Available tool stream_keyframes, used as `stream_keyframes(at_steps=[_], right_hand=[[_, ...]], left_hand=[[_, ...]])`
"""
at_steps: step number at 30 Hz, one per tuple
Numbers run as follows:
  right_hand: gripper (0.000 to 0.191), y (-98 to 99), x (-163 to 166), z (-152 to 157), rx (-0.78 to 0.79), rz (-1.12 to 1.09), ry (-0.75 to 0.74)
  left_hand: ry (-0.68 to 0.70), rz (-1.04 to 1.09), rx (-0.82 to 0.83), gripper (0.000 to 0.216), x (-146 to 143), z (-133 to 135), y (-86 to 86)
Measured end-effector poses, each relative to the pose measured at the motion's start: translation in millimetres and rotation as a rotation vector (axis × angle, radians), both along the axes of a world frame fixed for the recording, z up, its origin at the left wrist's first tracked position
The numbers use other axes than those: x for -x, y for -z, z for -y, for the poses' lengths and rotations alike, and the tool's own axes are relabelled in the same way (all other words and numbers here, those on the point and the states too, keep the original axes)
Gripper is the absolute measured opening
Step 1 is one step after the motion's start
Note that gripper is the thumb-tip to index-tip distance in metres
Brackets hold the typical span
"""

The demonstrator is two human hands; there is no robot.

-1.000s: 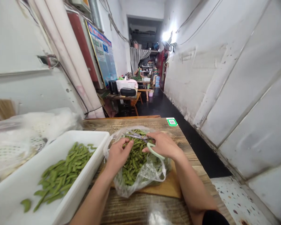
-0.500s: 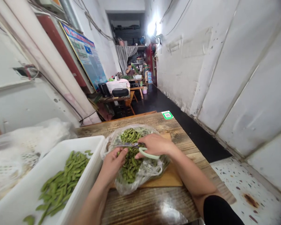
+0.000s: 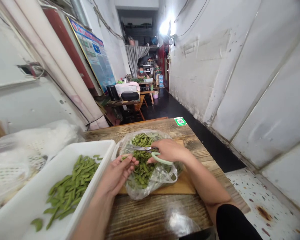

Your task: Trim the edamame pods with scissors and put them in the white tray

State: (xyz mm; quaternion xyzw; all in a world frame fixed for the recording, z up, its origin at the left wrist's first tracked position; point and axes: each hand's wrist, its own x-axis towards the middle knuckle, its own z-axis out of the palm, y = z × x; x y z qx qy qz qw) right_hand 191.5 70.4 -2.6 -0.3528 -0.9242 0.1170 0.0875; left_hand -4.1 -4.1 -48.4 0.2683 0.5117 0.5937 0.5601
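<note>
My right hand [image 3: 168, 151] is closed round the pale green handles of a pair of scissors [image 3: 142, 148], whose blades point left over the bag. Pinched in the fingers of my left hand [image 3: 120, 170] is a green soybean pod [image 3: 125, 157], mostly hidden by them. Under both hands lies an opened clear plastic bag [image 3: 140, 192] full of soybean pods [image 3: 143, 171]. To the left, a white plastic tub [image 3: 106, 146] holds a loose heap of green pods [image 3: 68, 190].
The bag rests on a wooden board [image 3: 187, 186] upon a wood-grain table [image 3: 130, 216]. Left of the tub is a white perforated basket [image 3: 7, 173] with plastic bags. A green QR card [image 3: 180, 121] lies at the far edge. Farther back, a person [image 3: 141, 74] sits at another table.
My left hand has drawn slightly back from the scissor blades, its fingers more curled. The scissors stay in my right hand. The view has shifted a little, and the far person has lowered their hands.
</note>
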Motion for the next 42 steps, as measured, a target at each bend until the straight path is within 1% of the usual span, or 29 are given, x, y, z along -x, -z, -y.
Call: stream_keyframes(at_steps=[2,6,10,12,16,23,26,30,33,37,42], right_hand=[[0.052,-0.6,-3,0,0.000,-0.035,-0.016],[0.056,-0.4,-4,5,-0.022,-0.094,-0.067],[0.055,-0.6,0,14,-0.063,-0.132,-0.074],[0.054,-1.4,1,17,-0.089,-0.140,-0.074],[0.052,-3.2,1,21,-0.117,-0.131,-0.077],[0.048,-5.4,0,20,-0.002,-0.136,-0.124],[0.046,-5.7,-1,19,0.025,-0.148,-0.141],[0.049,-6.2,-4,18,0.051,-0.120,-0.141],[0.052,-7.6,-6,17,0.045,-0.065,-0.131],[0.054,-10.9,-9,16,0.003,0.032,-0.099],[0.046,-11.2,-12,13,0.009,0.118,-0.062]], left_hand=[[-0.060,0.128,-0.002,0.007,0,-1,-3.4],[-0.122,0.328,-0.027,0.017,-6,-1,-9.8],[-0.116,0.418,-0.061,0.022,-11,3,-14.6],[-0.104,0.404,-0.089,0.022,-10,4,-15.0],[-0.083,0.305,-0.119,0.020,-6,7,-13.5],[-0.032,0.280,-0.096,0.011,-3,12,-13.0],[-0.014,0.252,-0.122,0.010,-2,13,-11.3],[0.023,0.229,-0.135,0.012,-2,13,-9.8],[0.026,0.263,-0.091,0.013,-6,11,-9.7],[-0.012,0.318,0.004,0.022,-13,7,-8.5],[-0.013,0.357,0.177,0.020,-24,6,-5.0]])
